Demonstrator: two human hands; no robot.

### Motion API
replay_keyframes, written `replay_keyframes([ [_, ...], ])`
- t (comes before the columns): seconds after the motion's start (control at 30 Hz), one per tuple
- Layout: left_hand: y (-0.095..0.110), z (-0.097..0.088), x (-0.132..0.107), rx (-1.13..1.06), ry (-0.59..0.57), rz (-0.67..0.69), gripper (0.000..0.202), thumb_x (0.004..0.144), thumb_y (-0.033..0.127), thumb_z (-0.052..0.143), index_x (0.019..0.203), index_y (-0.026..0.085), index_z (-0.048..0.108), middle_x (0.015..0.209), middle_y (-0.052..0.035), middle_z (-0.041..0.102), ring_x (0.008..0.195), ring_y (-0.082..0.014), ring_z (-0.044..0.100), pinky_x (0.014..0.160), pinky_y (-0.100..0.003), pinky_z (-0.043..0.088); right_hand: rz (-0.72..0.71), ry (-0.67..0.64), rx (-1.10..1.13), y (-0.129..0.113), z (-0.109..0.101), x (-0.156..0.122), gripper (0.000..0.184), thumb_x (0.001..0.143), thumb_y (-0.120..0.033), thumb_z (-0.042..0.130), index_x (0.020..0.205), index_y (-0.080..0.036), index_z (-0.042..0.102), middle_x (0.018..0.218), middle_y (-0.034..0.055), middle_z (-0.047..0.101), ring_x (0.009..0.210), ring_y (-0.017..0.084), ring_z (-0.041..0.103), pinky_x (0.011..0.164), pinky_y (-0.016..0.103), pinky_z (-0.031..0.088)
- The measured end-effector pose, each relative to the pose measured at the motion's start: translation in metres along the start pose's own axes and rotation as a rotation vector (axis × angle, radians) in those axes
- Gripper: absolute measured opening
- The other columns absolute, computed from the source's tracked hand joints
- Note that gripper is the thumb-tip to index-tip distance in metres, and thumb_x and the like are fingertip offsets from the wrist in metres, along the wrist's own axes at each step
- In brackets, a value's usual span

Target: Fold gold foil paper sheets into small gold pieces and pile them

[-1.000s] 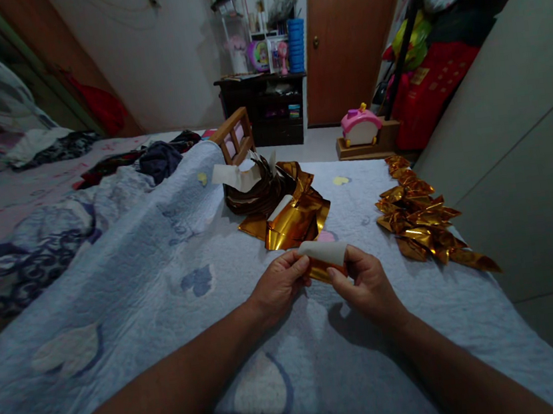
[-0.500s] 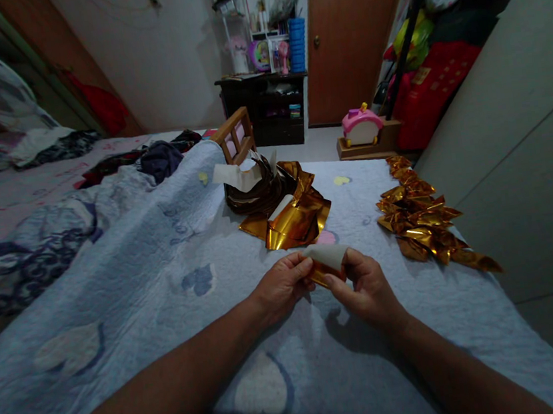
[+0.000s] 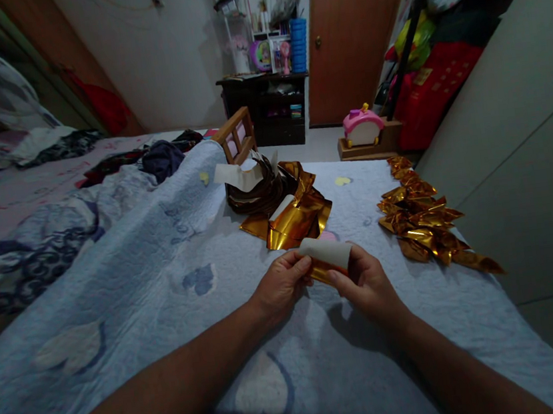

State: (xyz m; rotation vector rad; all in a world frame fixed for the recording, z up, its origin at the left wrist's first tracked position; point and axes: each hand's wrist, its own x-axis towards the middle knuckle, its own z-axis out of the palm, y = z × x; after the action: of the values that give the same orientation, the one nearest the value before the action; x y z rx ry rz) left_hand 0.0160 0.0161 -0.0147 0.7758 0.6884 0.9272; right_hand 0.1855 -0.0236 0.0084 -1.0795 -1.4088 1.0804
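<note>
Between my two hands is a sheet of gold foil paper (image 3: 326, 250), its pale back curled over at the top and its shiny gold side showing below. My left hand (image 3: 282, 283) pinches the left end between thumb and fingers. The right end is gripped by my right hand (image 3: 366, 283), thumb in front and fingers behind, partly hidden. Just beyond lie loose gold foil sheets (image 3: 291, 224), against a dark bundle of stacked paper (image 3: 255, 196) with pale sheets sticking up. To the right, a row of folded gold foil pieces (image 3: 422, 219) lies along the bed's edge.
A pale blue quilt (image 3: 141, 297) with heart shapes covers the bed. Rumpled clothes (image 3: 162, 160) and bedding lie to the left. A wooden headboard piece (image 3: 237, 134) stands behind the paper bundle. Farther back are a dark cabinet (image 3: 263, 101) and a pink toy (image 3: 363, 126).
My right hand has shifted slightly right along the foil paper, and its thumb has moved. More of the pale curled back now shows at the top. My left hand keeps nearly the same place.
</note>
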Motion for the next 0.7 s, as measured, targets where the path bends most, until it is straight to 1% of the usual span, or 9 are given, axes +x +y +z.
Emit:
replay_keyframes([
  [0.07,0.000,0.000,0.000,0.059,0.056,0.066,0.036,0.072,0.043,0.087,0.092,0.015,0.075,0.080,-0.0021,0.065,0.068,-0.0110,0.053,0.066,-0.024,0.040,0.058,0.008,0.060,-0.001,0.001,0.003,0.028,0.082,-0.031,0.066,0.108,-0.022,0.063,0.085,0.0023,0.066,0.069,0.016,0.060,0.061,0.028,0.051],
  [0.17,0.002,0.002,-0.001,0.162,0.111,0.141,0.030,0.075,0.041,0.083,0.089,0.016,0.075,0.076,-0.0003,0.063,0.064,-0.0105,0.048,0.064,-0.024,0.039,0.168,0.006,0.087,-0.002,0.001,0.007,0.031,0.080,-0.033,0.065,0.108,-0.019,0.064,0.069,-0.0022,0.059,0.054,0.012,0.050,0.049,0.025,0.042],
  [0.23,0.005,0.003,-0.003,0.234,0.141,0.170,0.026,0.077,0.040,0.080,0.086,0.016,0.075,0.072,0.0006,0.060,0.063,-0.0110,0.046,0.063,-0.025,0.038,0.226,-0.002,0.076,-0.001,0.000,0.008,0.031,0.081,-0.035,0.064,0.106,-0.017,0.066,0.061,-0.0044,0.053,0.050,0.012,0.045,0.046,0.024,0.038],
  [0.3,0.007,0.004,-0.006,0.310,0.174,0.188,0.023,0.079,0.039,0.077,0.080,0.017,0.074,0.068,0.0012,0.058,0.062,-0.0114,0.045,0.062,-0.025,0.037,0.250,-0.002,0.042,0.001,-0.001,0.010,0.029,0.081,-0.035,0.063,0.101,-0.015,0.069,0.057,-0.0050,0.051,0.049,0.012,0.044,0.046,0.024,0.037],
  [0.37,0.009,0.005,-0.008,0.382,0.196,0.190,0.023,0.080,0.038,0.075,0.075,0.016,0.072,0.065,0.0013,0.056,0.062,-0.0116,0.044,0.062,-0.025,0.036,0.243,0.008,-0.004,0.004,-0.002,0.011,0.026,0.082,-0.034,0.062,0.098,-0.015,0.070,0.061,-0.0030,0.056,0.054,0.013,0.049,0.050,0.025,0.039],
  [0.43,0.010,0.006,-0.009,0.426,0.201,0.182,0.022,0.081,0.037,0.073,0.075,0.016,0.072,0.064,0.0015,0.056,0.061,-0.0117,0.045,0.061,-0.025,0.036,0.217,0.014,-0.047,0.009,-0.003,0.012,0.026,0.082,-0.033,0.062,0.099,-0.015,0.072,0.071,0.0006,0.065,0.064,0.016,0.057,0.058,0.027,0.045],
  [0.53,0.008,0.006,-0.007,0.410,0.198,0.203,0.017,0.080,0.030,0.073,0.091,0.017,0.073,0.075,-0.0004,0.064,0.070,-0.0146,0.056,0.069,-0.026,0.043,0.185,0.022,-0.123,0.014,-0.003,0.013,0.030,0.082,-0.032,0.061,0.104,-0.014,0.072,0.086,0.0053,0.072,0.078,0.021,0.064,0.071,0.032,0.050],
  [0.63,0.005,0.003,-0.006,0.450,0.185,0.235,0.024,0.080,0.024,0.072,0.103,0.017,0.071,0.093,-0.0047,0.071,0.088,-0.0202,0.064,0.082,-0.029,0.047,0.187,0.041,-0.226,0.015,-0.004,0.013,0.030,0.082,-0.030,0.061,0.105,-0.014,0.071,0.089,0.0075,0.074,0.079,0.022,0.066,0.070,0.031,0.049],
  [0.7,0.004,0.002,-0.006,0.559,0.169,0.245,0.023,0.082,0.021,0.069,0.105,0.016,0.071,0.097,-0.0064,0.072,0.092,-0.0219,0.065,0.084,-0.031,0.048,0.188,0.048,-0.317,0.014,-0.004,0.012,0.026,0.082,-0.027,0.060,0.102,-0.014,0.071,0.085,0.0071,0.074,0.075,0.022,0.066,0.067,0.031,0.048],
])
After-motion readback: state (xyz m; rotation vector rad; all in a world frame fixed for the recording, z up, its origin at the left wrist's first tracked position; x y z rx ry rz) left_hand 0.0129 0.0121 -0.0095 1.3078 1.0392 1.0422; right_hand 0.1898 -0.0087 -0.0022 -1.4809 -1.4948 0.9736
